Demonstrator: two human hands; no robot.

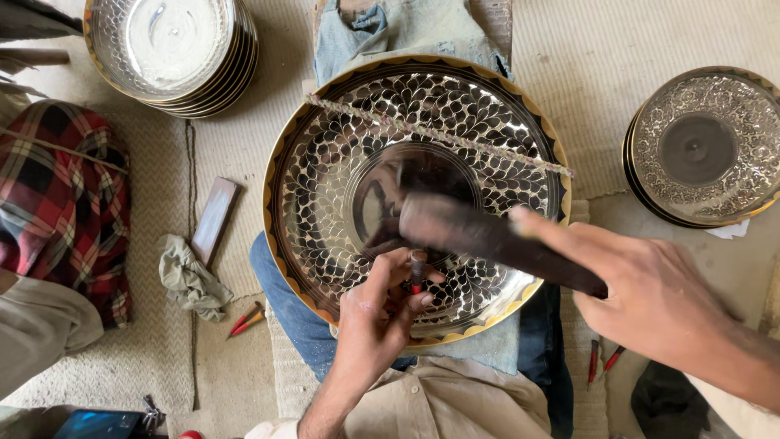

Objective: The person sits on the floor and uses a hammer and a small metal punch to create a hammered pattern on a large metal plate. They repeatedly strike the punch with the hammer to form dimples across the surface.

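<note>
— Head view: where's the plate [325, 162]?
— On the person's lap, under both hands, a cord [455, 138] stretched across its far half.
— Left hand [375, 313]?
— Fingers pinched round a small punch [417, 271], its tip on the engraved pattern.
— Right hand [650, 297]?
— Closed on a dark mallet [479, 234], blurred, its head just above the punch.
— Around them?
— Plate stacks [175, 49] lie beyond each hand; a rag [188, 279] and red tools [246, 319] left of the left hand.

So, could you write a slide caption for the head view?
Left hand holds a chisel on an engraved plate; right hand swings a dark mallet.
</note>
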